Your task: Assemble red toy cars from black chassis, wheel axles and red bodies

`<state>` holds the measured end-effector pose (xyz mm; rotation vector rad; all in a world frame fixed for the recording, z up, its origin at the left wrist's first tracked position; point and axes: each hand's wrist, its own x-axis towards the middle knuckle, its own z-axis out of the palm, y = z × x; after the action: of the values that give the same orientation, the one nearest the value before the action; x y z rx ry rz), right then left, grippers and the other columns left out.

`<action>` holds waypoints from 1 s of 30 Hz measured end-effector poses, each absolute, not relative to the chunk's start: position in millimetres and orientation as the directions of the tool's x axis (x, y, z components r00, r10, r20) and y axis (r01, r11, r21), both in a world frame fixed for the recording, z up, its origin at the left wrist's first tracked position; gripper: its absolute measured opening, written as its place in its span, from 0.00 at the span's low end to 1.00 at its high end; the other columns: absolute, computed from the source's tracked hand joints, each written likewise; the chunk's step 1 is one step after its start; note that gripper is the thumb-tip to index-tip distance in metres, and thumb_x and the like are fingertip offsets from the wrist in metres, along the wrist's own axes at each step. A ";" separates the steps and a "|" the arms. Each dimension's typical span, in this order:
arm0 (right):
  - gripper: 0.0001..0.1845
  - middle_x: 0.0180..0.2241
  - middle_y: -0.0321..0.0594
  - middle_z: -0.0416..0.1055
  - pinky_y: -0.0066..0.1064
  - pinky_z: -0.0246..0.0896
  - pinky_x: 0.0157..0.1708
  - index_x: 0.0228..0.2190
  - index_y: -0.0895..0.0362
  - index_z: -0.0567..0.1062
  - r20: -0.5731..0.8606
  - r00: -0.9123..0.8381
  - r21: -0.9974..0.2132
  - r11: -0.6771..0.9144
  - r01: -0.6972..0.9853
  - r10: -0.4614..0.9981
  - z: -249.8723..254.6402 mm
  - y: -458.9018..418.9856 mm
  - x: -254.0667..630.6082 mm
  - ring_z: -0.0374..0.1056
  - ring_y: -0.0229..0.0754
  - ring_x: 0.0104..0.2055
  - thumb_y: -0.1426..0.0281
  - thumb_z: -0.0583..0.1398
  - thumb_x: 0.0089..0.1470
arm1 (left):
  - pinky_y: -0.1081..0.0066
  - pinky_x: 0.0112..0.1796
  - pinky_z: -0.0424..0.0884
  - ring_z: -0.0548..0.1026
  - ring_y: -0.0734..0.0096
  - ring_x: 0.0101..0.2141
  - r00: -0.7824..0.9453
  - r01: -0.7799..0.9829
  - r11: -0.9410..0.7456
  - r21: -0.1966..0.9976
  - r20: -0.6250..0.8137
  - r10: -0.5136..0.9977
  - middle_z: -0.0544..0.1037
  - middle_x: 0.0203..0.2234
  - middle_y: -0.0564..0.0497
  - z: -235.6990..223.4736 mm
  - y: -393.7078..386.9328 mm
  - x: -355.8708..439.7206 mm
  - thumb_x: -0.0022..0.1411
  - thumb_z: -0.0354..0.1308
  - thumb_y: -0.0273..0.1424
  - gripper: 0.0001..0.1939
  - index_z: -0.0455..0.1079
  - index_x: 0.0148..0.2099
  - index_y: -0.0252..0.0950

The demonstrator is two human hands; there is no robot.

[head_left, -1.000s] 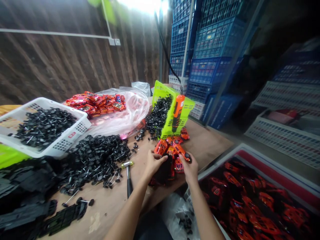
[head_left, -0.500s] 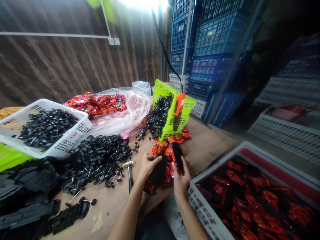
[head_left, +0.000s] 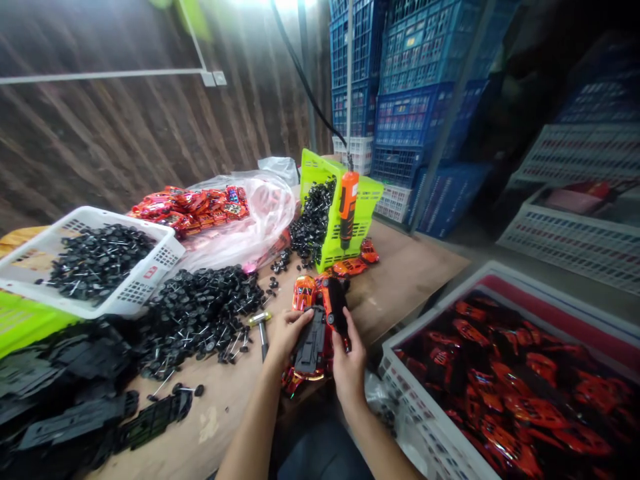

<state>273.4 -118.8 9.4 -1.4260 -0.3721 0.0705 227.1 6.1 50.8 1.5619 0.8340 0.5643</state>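
My left hand (head_left: 283, 331) is closed on a toy car turned upside down (head_left: 311, 348), its black base showing, at the near edge of the wooden table (head_left: 410, 280). My right hand (head_left: 349, 363) grips a second red toy car (head_left: 336, 307), held tilted with its black underside facing me. Both hands sit close together over a small heap of red toy cars (head_left: 306, 291). A little hammer (head_left: 261, 331) lies just left of my left hand.
A pile of black wheels on axles (head_left: 200, 313) and a white basket of them (head_left: 90, 260) lie to the left, with black chassis plates (head_left: 65, 393) nearer. A green basket (head_left: 327, 200) and orange screwdriver (head_left: 347, 210) stand behind. A white crate of red cars (head_left: 510, 387) is at right.
My hands have drawn back toward me. The right hand has turned its red car over so the black underside shows. The view has shifted slightly to the right.
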 end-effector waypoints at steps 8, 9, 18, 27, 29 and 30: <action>0.28 0.58 0.46 0.62 0.42 0.53 0.58 0.56 0.56 0.66 0.121 0.983 -0.964 0.253 0.083 0.138 -11.1 -117.1 262.9 0.58 0.49 0.59 0.61 0.56 0.55 | 0.76 0.23 0.63 0.69 0.75 0.24 0.600 0.191 0.066 0.979 -0.170 0.782 0.71 0.24 0.52 52.1 -3.4 217.1 0.42 0.66 0.45 0.20 0.73 0.23 0.31; 0.27 0.58 0.45 0.63 0.42 0.53 0.58 0.56 0.56 0.67 0.125 0.982 -0.960 0.269 0.083 0.143 -10.8 -115.2 262.0 0.58 0.48 0.59 0.62 0.56 0.55 | 0.76 0.22 0.63 0.69 0.75 0.22 0.580 0.194 0.093 0.976 -0.191 0.792 0.72 0.22 0.52 53.8 -4.9 213.8 0.42 0.66 0.45 0.20 0.73 0.24 0.31; 0.25 0.56 0.44 0.66 0.41 0.55 0.57 0.53 0.57 0.69 0.085 0.972 -0.910 0.413 -0.013 0.218 -6.6 -97.0 255.8 0.62 0.47 0.57 0.64 0.58 0.53 | 0.74 0.21 0.65 0.71 0.71 0.19 0.532 0.233 0.212 0.949 -0.307 0.789 0.74 0.18 0.51 76.6 -9.7 191.9 0.37 0.68 0.42 0.19 0.73 0.27 0.31; 0.25 0.50 0.40 0.71 0.39 0.61 0.53 0.52 0.55 0.71 0.111 0.993 -0.784 0.617 0.069 0.030 28.0 -126.1 288.2 0.67 0.46 0.52 0.65 0.61 0.52 | 0.74 0.26 0.67 0.73 0.69 0.28 0.513 0.215 -0.131 0.968 0.002 0.858 0.76 0.28 0.52 115.0 -44.0 229.8 0.36 0.68 0.43 0.20 0.76 0.30 0.34; 0.27 0.49 0.41 0.72 0.41 0.63 0.51 0.53 0.56 0.69 0.098 0.987 -0.783 0.601 0.157 -0.130 24.2 -167.5 320.7 0.68 0.47 0.50 0.63 0.61 0.51 | 0.73 0.29 0.69 0.74 0.67 0.30 0.645 0.170 -0.183 0.968 0.031 0.764 0.76 0.29 0.51 112.3 -80.4 274.9 0.40 0.67 0.44 0.20 0.77 0.32 0.35; 0.28 0.49 0.42 0.72 0.41 0.64 0.49 0.54 0.56 0.69 0.095 0.968 -0.802 0.558 0.214 -0.234 18.3 -193.5 339.6 0.69 0.47 0.48 0.62 0.61 0.51 | 0.72 0.32 0.71 0.75 0.65 0.33 0.733 0.123 -0.207 0.971 0.052 0.678 0.77 0.30 0.50 106.9 -103.7 301.3 0.41 0.67 0.44 0.20 0.78 0.33 0.35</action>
<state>339.6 -193.5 18.3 -0.9423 0.0230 -0.2641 301.3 -103.7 106.9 1.7325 0.6380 0.5737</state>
